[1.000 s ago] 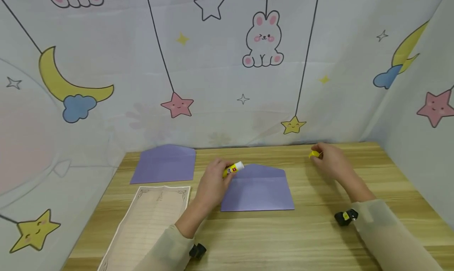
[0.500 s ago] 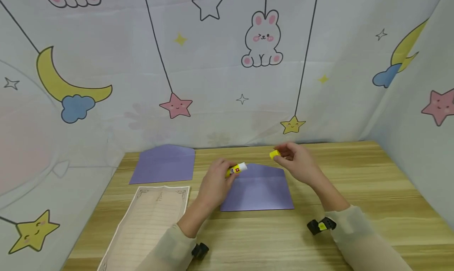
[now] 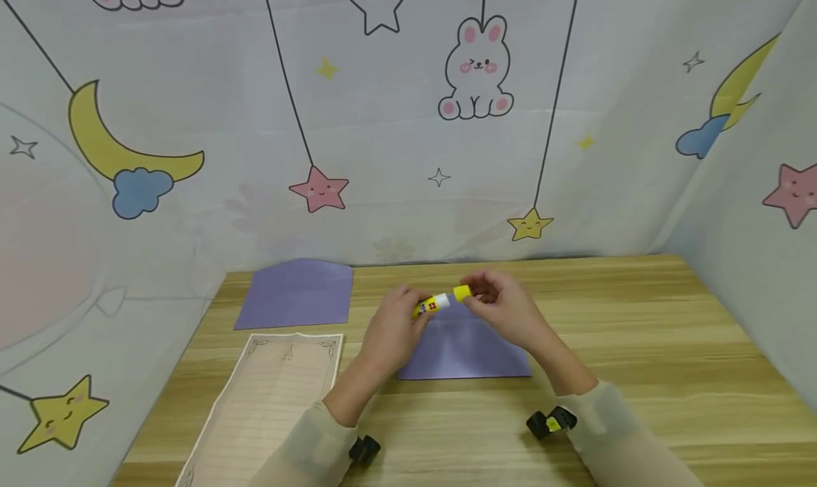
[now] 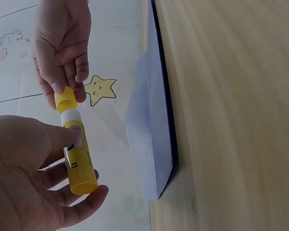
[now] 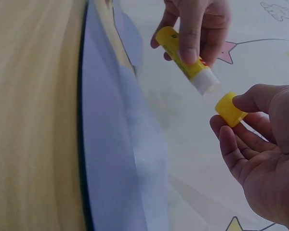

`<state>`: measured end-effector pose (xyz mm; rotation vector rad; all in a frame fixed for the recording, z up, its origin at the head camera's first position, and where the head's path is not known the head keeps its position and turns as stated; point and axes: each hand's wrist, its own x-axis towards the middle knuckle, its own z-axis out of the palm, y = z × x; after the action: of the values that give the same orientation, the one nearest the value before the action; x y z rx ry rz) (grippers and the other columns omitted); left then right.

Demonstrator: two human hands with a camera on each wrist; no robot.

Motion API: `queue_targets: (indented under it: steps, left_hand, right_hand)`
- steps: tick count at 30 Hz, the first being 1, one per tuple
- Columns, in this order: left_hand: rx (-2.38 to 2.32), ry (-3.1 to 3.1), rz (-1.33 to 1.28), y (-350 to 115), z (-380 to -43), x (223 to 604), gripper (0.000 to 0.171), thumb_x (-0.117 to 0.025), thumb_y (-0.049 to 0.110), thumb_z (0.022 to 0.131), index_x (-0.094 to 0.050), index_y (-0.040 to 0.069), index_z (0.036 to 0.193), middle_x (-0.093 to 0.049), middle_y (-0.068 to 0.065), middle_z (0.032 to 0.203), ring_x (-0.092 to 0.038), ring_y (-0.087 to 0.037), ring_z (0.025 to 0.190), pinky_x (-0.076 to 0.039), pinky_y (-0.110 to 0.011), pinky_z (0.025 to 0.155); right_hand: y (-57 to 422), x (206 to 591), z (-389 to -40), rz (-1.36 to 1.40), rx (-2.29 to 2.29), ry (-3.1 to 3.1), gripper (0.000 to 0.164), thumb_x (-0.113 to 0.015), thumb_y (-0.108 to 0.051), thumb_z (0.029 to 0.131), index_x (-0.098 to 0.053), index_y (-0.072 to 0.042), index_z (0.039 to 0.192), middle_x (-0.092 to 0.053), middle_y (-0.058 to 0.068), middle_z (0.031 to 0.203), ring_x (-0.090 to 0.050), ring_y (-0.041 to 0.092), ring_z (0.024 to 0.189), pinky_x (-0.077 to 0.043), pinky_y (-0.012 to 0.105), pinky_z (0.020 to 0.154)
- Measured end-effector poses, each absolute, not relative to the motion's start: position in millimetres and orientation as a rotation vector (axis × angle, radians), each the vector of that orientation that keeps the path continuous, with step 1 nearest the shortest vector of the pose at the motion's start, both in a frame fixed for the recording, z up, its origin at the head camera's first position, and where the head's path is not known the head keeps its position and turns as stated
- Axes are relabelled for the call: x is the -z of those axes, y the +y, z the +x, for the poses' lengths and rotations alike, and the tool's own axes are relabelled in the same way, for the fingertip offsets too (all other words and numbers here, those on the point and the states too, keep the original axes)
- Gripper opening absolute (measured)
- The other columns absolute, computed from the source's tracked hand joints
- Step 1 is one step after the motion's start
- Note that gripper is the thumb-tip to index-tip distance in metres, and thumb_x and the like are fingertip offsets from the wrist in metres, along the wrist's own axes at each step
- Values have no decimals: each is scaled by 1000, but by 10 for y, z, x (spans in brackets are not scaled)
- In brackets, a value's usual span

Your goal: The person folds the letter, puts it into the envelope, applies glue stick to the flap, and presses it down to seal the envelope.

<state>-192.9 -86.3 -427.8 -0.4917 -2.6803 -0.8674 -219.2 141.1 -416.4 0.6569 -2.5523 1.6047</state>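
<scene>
Showing its white end, a yellow glue stick (image 3: 430, 305) is held in the air above the table (image 3: 670, 331), over the far left part of a purple envelope (image 3: 469, 352). The left hand (image 3: 391, 331) has hold of it: the grip is narrowed to the barrel's width, thumb pressed along one side and fingers curled round the other. Just beyond the white end, roughly in line with it and across a narrow gap, is the yellow cap (image 3: 462, 293). The right hand (image 3: 507, 310) pinches this cap, its grip drawn in to the cap's width between thumb and fingers. Below, the envelope lies near the middle of the table, flap toward the far edge. A lined sheet of paper (image 3: 274, 395) with ornamented corners lies near the table's left edge, partly hidden by the left sleeve (image 3: 313, 444). A second purple envelope (image 3: 296, 295) rests at the far left corner. Behind the far edge hangs a printed white cloth (image 3: 408, 132).
</scene>
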Motion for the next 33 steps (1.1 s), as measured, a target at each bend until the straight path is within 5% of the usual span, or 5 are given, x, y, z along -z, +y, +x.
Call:
queue_targets:
  steps: [7, 33]
  left_hand:
    - [854, -2665, -520, -873, -1914, 4315, 26, -83, 14, 95, -75, 7, 119, -67, -4, 111, -63, -24, 103, -58, -41, 86]
    - [799, -2673, -596, -869, -1958, 4286, 23, -82, 13, 96, -76, 7, 117, -67, -4, 113, -63, -25, 105, -57, -39, 88]
  right_hand:
    - [1379, 4243, -2169, 688, -1616, -2521, 28, -76, 1, 96, -70, 0, 123, -74, 9, 111, -70, 22, 94, -61, 42, 82]
    - [1335, 4260, -2198, 708, -1592, -2600, 26, -77, -1, 97, -71, -3, 122, -74, 8, 116, -72, 22, 98, -62, 33, 84]
